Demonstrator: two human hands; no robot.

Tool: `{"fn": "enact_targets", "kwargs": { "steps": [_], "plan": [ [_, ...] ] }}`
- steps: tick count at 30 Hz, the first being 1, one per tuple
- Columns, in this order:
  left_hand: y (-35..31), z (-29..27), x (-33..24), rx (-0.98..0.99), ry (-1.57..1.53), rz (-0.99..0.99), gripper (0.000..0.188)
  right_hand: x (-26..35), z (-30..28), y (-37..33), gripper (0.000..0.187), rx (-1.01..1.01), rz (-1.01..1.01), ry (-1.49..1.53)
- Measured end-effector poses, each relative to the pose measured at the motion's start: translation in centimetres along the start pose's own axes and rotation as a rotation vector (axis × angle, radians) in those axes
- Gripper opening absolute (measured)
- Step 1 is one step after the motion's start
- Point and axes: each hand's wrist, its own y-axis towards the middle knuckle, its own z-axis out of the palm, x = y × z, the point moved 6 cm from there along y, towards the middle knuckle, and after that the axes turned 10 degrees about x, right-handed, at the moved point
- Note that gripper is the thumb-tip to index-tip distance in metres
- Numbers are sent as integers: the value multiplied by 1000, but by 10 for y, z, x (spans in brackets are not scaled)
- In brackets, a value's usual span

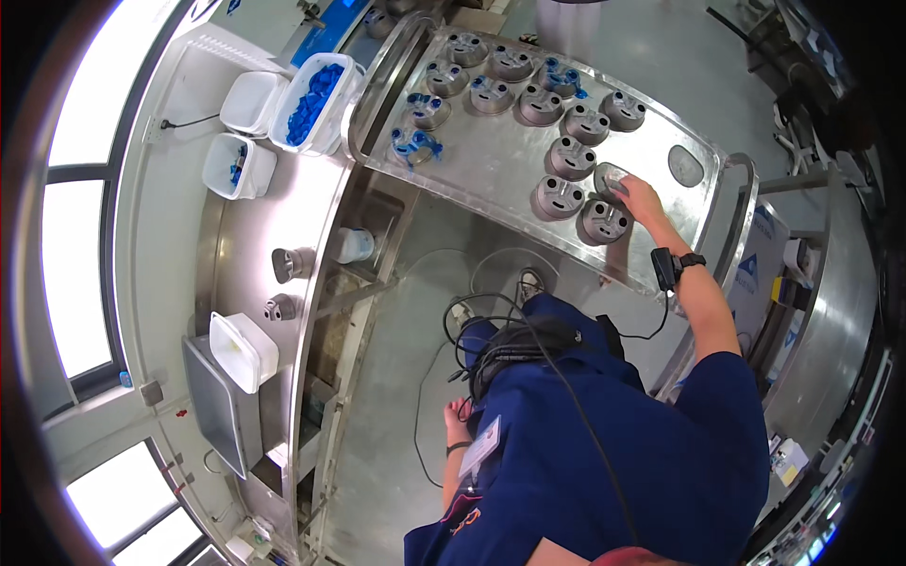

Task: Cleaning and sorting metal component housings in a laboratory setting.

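On the metal cart (491,156), my right hand (640,200) is closed on a round grey metal part (610,176), gripping it by its near right edge. Just below the fingers stands another round metal part (605,221) with dark holes in its top. Beside it to the left is a similar part (560,197), with one more (572,158) behind. My left hand (457,411) hangs low beside my body, away from the cart; its fingers are too small and partly hidden to read.
Several similar parts stand farther back on the cart; blue pieces cover one part (415,146) at its left. A white tub (283,141) of blue pieces sits on the left counter, near two loose metal parts. Black cables hang across my body. A steel bench (830,311) runs along the right.
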Motion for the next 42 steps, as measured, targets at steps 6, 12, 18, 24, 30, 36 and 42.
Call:
{"fn": "enact_targets", "kwargs": {
  "steps": [6, 12, 18, 24, 30, 36, 42],
  "plan": [
    [48, 61, 48, 14, -54, -163, 46, -146, -53, -50, 36, -439, -97, 177],
    [31, -35, -114, -426, -101, 188, 30, -47, 7, -65, 39, -6, 255, 510],
    [75, 46, -392, -448, 463, 958, 31, -6, 13, -124, 46, -77, 238, 404],
    [86, 241, -541, -457, 1154, 1060, 101, 34, 14, -196, 57, -205, 406, 523],
    [100, 226, -609, -518, 1442, 794, 104, 106, 29, -223, 37, -558, 604, 974],
    [157, 205, -605, 160, 256, 773, 98, 157, 9, -170, 36, -271, 422, 576],
    [44, 142, -536, 744, -534, 565, 90, 298, 12, -87, 32, 62, 183, 526]
  ]
}}
